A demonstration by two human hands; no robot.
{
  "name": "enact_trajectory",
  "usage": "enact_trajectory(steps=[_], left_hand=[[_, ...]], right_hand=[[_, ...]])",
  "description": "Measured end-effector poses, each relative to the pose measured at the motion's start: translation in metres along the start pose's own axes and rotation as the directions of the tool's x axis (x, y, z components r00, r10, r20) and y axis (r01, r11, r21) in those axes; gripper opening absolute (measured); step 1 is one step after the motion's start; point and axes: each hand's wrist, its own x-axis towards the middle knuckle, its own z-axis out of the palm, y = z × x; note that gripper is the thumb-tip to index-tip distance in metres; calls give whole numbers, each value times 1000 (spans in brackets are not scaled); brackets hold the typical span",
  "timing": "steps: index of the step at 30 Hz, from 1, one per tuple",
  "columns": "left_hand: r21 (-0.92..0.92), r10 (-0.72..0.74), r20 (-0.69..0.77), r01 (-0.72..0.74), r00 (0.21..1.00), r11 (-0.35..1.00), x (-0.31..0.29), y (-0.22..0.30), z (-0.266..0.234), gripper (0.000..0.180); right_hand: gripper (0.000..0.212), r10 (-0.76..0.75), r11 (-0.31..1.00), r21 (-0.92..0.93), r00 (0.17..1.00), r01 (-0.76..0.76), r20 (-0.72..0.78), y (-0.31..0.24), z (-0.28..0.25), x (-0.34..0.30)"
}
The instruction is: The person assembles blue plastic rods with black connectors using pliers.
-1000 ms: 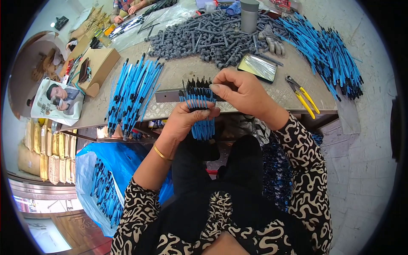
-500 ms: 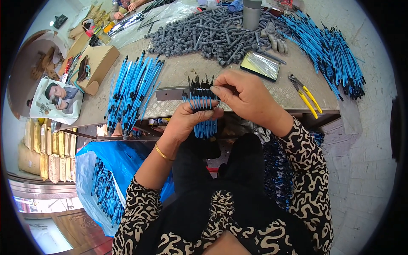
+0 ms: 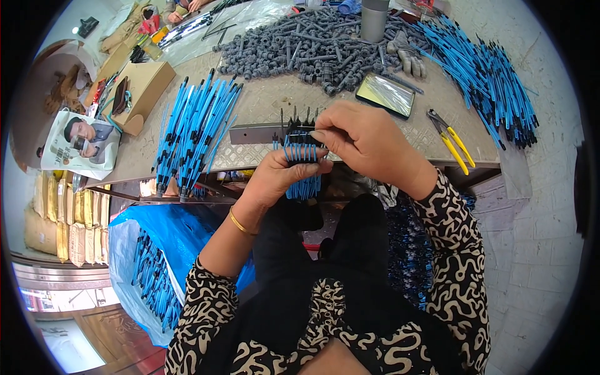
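Observation:
My left hand (image 3: 273, 179) is closed around a row of thin blue tubes (image 3: 304, 189) with black ends, at the table's front edge. Their blue lower parts hang below my fingers, and the black ends with thin points stick up above. My right hand (image 3: 372, 142) is pinched, thumb against forefinger, at the right side of these black ends. What sits between its fingertips is too small and too covered to make out. Just behind the tubes, a flat grey metal bar (image 3: 251, 134) lies along the table edge.
A large heap of dark grey plastic parts (image 3: 275, 53) covers the back of the table (image 3: 262, 100). Blue tubes (image 3: 197, 128) lie left, more tubes (image 3: 494, 87) right. Yellow-handled cutters (image 3: 451, 142), a shallow box (image 3: 385, 95), a glove (image 3: 407, 56) and a grey cup (image 3: 373, 22) stand around. A blue bag (image 3: 165, 219) hangs lower left.
Both hands stay close together at the tubes, with only a slight shift of the bundle and fingers. The whole view has moved a little. At the far left, another person's hands have shifted.

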Motion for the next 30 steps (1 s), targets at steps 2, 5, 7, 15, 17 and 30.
enact_trajectory(steps=[2, 5, 7, 15, 17, 30], left_hand=[[2, -6, 5, 6, 1000, 1000, 0, 0, -1, 27], [-31, -1, 9, 2, 1000, 1000, -1, -1, -2, 29], [-28, 2, 11, -2, 1000, 1000, -1, -2, -3, 29], [-11, 33, 29, -33, 999, 999, -3, -2, -2, 33], [-20, 45, 28, -44, 999, 999, -3, -3, -1, 33], [17, 25, 66, -26, 997, 1000, -5, -2, -4, 32]], right_hand=[[10, -56, 989, -132, 998, 59, 27, -4, -5, 3], [10, -23, 995, -101, 1000, 25, 20, -3, -4, 2], [10, -6, 996, -86, 1000, 8, 16, -3, -3, 2], [10, 70, 997, -8, 996, -71, -49, -6, 6, -5], [11, 114, 993, 41, 993, -113, -30, -6, 6, -5], [11, 9, 999, 34, 1000, -10, 19, 0, 6, -2]])
